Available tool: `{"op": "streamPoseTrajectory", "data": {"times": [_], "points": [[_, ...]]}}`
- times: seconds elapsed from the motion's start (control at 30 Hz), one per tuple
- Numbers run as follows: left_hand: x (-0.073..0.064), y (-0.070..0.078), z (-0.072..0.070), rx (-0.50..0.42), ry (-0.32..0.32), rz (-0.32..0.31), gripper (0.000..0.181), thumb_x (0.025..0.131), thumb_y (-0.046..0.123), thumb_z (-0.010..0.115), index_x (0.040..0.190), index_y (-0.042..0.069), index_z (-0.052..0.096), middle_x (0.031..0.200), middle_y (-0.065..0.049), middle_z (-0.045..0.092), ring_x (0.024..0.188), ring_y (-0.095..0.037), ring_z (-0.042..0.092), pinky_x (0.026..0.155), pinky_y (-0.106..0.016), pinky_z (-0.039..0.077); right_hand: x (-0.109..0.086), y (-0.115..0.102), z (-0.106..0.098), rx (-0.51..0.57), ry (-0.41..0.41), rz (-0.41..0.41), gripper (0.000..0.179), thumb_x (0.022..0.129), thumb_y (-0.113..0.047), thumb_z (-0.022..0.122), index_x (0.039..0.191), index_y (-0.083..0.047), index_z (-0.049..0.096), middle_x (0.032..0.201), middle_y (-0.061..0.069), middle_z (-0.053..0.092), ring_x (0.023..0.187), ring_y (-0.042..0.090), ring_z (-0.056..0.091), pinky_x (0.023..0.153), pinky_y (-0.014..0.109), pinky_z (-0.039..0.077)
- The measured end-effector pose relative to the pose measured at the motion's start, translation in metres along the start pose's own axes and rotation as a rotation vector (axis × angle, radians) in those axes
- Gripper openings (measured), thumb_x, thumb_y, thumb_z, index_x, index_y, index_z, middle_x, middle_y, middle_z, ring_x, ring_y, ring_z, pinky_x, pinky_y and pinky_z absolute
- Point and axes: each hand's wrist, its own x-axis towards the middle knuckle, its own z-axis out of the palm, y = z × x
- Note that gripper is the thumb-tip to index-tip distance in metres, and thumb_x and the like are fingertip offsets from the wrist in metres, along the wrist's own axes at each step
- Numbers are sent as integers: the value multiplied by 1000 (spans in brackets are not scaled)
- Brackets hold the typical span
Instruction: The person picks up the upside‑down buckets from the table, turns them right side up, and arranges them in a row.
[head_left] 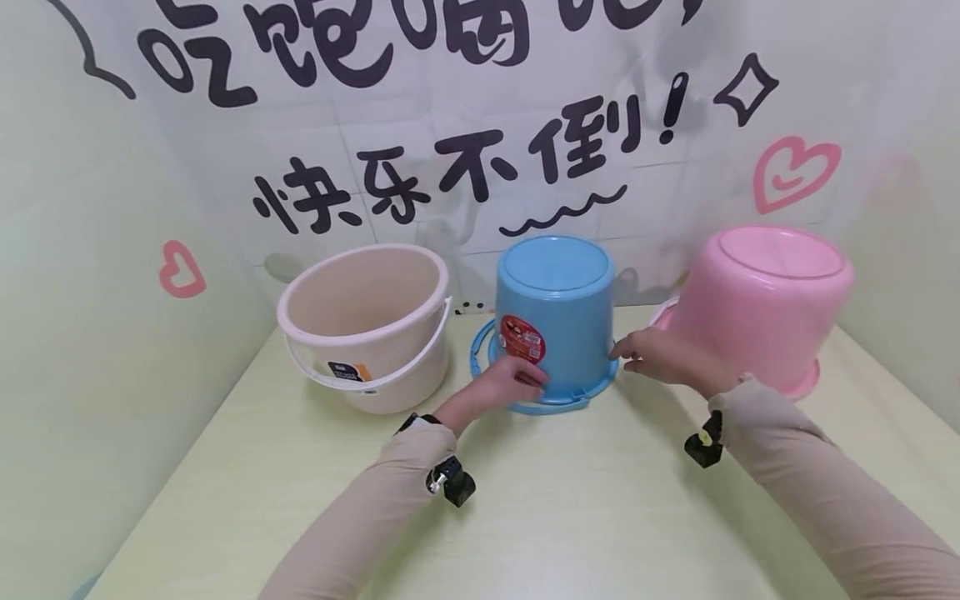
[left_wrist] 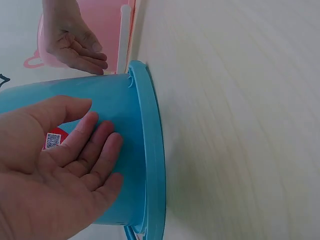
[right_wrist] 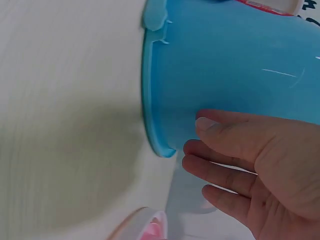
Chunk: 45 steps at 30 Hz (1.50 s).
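An upside-down blue bucket stands on the table, its rim down and a red label on its side. Its blue handle lies around the rim at the front. My left hand is at the bucket's front left, palm towards it; in the left wrist view its fingers are loosely bent over the blue wall. On the other side, my right hand has its fingertips right by the bucket's right wall. The right wrist view shows those fingers relaxed near the rim, holding nothing.
Left of the blue bucket, a cream bucket stands upright with its white handle hanging in front. A pink bucket is upside down at the right, behind my right forearm. Walls enclose the pale table at the back and sides.
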Motion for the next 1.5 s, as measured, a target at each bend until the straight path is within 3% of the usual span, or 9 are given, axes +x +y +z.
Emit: {"op": "streamPoseTrajectory", "data": {"times": [0.1,0.23,0.5,0.7,0.87,0.97,1.07,1.2,1.5], "points": [[1,-4,1,84,-21,38,26,82,5,67,107,1,64,105,-9,63,99,-20,56,83,-29,48,4,7,3,-396,62,-278,24,81,6,62,105,4,65,104,19,64,94,33,61,79,40,50],[-1,-6,3,190,-43,87,28,80,4,68,107,-1,64,107,-11,63,99,-21,57,83,-28,47,8,14,7,-412,55,-292,21,81,6,62,101,3,66,101,17,65,93,31,61,80,40,50],[-4,-8,6,319,-67,102,27,81,2,66,108,-2,64,106,-10,62,96,-20,55,81,-29,47,18,26,14,-393,71,-351,19,79,10,61,91,-1,70,89,10,67,81,24,61,75,38,50],[-2,-8,11,435,-52,89,27,83,1,64,110,2,65,107,-7,62,102,-19,53,87,-29,45,22,28,15,-401,80,-340,19,78,11,61,88,-2,71,85,6,67,75,19,59,73,38,51],[-2,-6,13,495,-56,98,26,84,1,62,110,3,65,108,-6,63,103,-18,54,88,-29,44,27,33,15,-377,89,-390,20,77,10,61,85,-5,71,79,2,65,69,16,55,69,35,50],[-3,-4,13,546,-74,136,23,86,2,61,107,4,67,104,-5,64,97,-16,55,87,-27,44,28,34,15,-348,103,-356,21,77,9,59,82,-7,72,76,0,63,68,16,52,68,35,48],[-3,-3,13,590,-87,173,21,86,1,60,105,4,69,101,-4,65,93,-14,54,86,-26,44,26,28,16,-347,110,-261,21,78,9,58,81,-7,72,76,1,63,69,18,53,72,39,49],[-5,-2,13,619,-86,192,22,86,0,59,106,4,68,103,-4,64,97,-15,53,88,-27,43,26,25,17,-379,104,-188,18,80,7,60,83,-6,72,80,5,65,71,19,54,76,41,49],[-5,-3,16,664,-66,175,24,87,1,59,109,5,66,106,-4,62,101,-17,52,89,-28,42,30,26,19,-401,104,-169,12,80,3,64,83,-5,72,77,6,65,69,18,54,75,41,50]]}}
